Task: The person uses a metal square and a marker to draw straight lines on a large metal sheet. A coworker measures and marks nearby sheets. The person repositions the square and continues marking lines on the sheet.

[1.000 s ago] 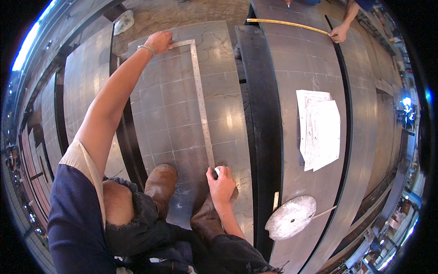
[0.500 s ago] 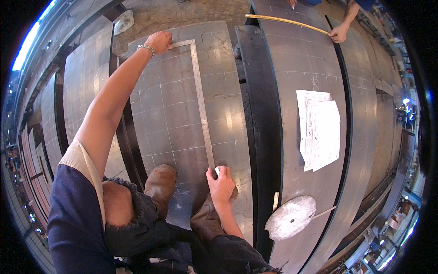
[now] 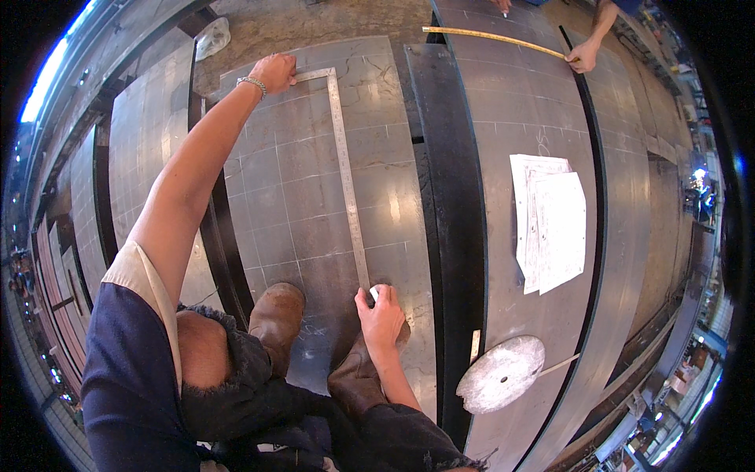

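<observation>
A metal framing square [image 3: 350,189] lies on the steel plate [image 3: 318,220] in front of me, its long arm running toward me and its short arm at the far end. My left hand [image 3: 274,74], arm stretched out, is closed on the short arm near the plate's far edge. At the near end of the long arm, my right hand [image 3: 381,321] pinches a white piece of chalk [image 3: 374,293] close to the metal. Thin white lines form a grid across the plate. My brown boots [image 3: 277,318] stand on its near part.
On the neighbouring steel plate [image 3: 527,102] to the right are paper sheets [image 3: 554,228], a round worn disc [image 3: 501,375] and a yellow measuring tape [image 3: 495,37]. A co-worker's hand [image 3: 583,57] holds the tape's end. Dark gaps separate the plates. A clear plastic bag [image 3: 213,39] lies at far left.
My hands and the square look unmoved. At the top right, the co-worker's other hand, with a small white thing, has shifted slightly.
</observation>
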Action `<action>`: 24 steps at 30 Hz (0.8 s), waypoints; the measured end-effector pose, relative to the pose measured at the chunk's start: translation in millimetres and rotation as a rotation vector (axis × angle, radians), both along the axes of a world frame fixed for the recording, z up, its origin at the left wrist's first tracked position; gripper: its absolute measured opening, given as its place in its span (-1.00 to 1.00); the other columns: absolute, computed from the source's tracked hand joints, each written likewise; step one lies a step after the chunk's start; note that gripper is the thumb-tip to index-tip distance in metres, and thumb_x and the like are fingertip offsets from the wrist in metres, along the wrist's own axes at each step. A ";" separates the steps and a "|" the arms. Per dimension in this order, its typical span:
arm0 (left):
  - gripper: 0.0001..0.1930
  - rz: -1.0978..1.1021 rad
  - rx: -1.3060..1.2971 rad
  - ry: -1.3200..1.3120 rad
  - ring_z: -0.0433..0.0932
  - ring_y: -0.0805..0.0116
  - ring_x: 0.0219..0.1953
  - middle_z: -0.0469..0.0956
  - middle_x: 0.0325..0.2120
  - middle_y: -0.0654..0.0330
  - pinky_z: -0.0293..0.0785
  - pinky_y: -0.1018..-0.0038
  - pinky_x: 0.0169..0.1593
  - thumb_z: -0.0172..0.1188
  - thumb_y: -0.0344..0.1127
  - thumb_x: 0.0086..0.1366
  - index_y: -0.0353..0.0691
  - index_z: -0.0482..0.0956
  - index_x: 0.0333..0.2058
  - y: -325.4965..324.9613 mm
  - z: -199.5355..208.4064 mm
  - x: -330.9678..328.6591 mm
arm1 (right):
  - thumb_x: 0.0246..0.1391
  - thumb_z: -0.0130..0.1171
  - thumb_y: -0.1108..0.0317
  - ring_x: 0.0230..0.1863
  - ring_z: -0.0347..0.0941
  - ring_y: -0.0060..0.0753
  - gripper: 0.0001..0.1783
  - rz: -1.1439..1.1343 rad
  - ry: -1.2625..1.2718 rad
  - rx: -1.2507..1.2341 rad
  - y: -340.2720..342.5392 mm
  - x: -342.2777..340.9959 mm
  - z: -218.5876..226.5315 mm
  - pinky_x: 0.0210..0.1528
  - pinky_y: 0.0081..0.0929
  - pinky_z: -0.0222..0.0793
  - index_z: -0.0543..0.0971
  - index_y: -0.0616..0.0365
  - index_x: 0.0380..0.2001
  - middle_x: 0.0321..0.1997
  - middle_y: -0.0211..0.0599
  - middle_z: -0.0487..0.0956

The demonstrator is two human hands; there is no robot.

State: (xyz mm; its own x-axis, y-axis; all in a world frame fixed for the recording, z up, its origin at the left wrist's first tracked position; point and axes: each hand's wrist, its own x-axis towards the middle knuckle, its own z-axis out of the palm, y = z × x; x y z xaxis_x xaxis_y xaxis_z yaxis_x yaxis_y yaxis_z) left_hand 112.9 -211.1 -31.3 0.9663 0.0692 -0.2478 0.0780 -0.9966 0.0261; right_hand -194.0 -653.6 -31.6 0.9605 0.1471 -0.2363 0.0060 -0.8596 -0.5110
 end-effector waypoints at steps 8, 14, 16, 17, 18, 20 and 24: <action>-0.73 0.007 -0.008 0.004 0.63 0.00 -0.08 0.65 -0.22 0.02 0.54 0.14 -0.04 0.36 -0.19 0.19 -0.26 0.60 -0.26 -2.9 -0.4 0.5 | 0.09 0.31 0.08 -0.41 0.58 0.04 -0.63 0.024 0.021 -0.038 -0.6 0.8 1.2 -0.42 -0.09 0.52 0.46 0.13 -0.32 -0.30 -0.17 0.54; -0.74 -0.002 -0.029 -0.030 0.61 -0.01 -0.10 0.64 -0.25 0.05 0.52 0.13 -0.05 0.37 -0.21 0.17 -0.24 0.56 -0.29 9.9 -10.9 -0.7 | 0.08 0.31 0.08 -0.40 0.58 0.04 -0.63 0.033 -0.005 -0.031 0.5 0.1 -3.1 -0.41 -0.10 0.52 0.47 0.15 -0.33 -0.30 -0.17 0.54; -0.73 -0.009 -0.068 -0.054 0.61 -0.01 -0.12 0.63 -0.28 0.06 0.51 0.13 -0.07 0.39 -0.22 0.15 -0.24 0.54 -0.31 10.3 -12.4 0.5 | 0.08 0.32 0.09 -0.39 0.59 0.04 -0.64 0.021 -0.012 -0.031 -0.5 -0.5 -2.5 -0.41 -0.11 0.53 0.48 0.15 -0.33 -0.30 -0.17 0.54; -0.72 -0.011 -0.088 -0.052 0.61 0.00 -0.11 0.63 -0.28 0.07 0.51 0.14 -0.07 0.40 -0.21 0.14 -0.24 0.54 -0.31 10.0 -13.2 2.5 | 0.07 0.32 0.09 -0.39 0.59 0.04 -0.64 0.016 -0.016 -0.032 -1.0 -0.7 -1.9 -0.41 -0.11 0.53 0.48 0.14 -0.33 -0.30 -0.17 0.55; -0.71 -0.011 -0.103 -0.047 0.60 0.01 -0.11 0.63 -0.28 0.08 0.50 0.15 -0.07 0.41 -0.20 0.14 -0.24 0.54 -0.31 10.7 -12.2 2.6 | 0.07 0.32 0.09 -0.39 0.59 0.03 -0.64 0.014 -0.008 -0.026 -1.0 -1.1 -2.1 -0.40 -0.11 0.53 0.48 0.14 -0.33 -0.31 -0.18 0.55; -0.70 -0.021 -0.115 -0.003 0.59 0.03 -0.07 0.62 -0.22 0.08 0.50 0.17 -0.03 0.40 -0.17 0.15 -0.22 0.53 -0.30 13.2 -9.6 1.9 | 0.07 0.33 0.09 -0.38 0.59 0.03 -0.64 0.010 0.009 -0.016 -0.9 -1.0 -1.9 -0.40 -0.11 0.53 0.48 0.14 -0.33 -0.31 -0.18 0.55; -0.69 0.016 -0.103 0.031 0.58 0.04 -0.03 0.62 -0.20 0.09 0.50 0.20 -0.02 0.40 -0.15 0.15 -0.21 0.52 -0.31 12.2 -7.4 2.1 | 0.08 0.33 0.09 -0.39 0.58 0.03 -0.64 0.010 -0.001 -0.011 1.2 0.4 -1.1 -0.39 -0.10 0.52 0.48 0.14 -0.32 -0.31 -0.19 0.55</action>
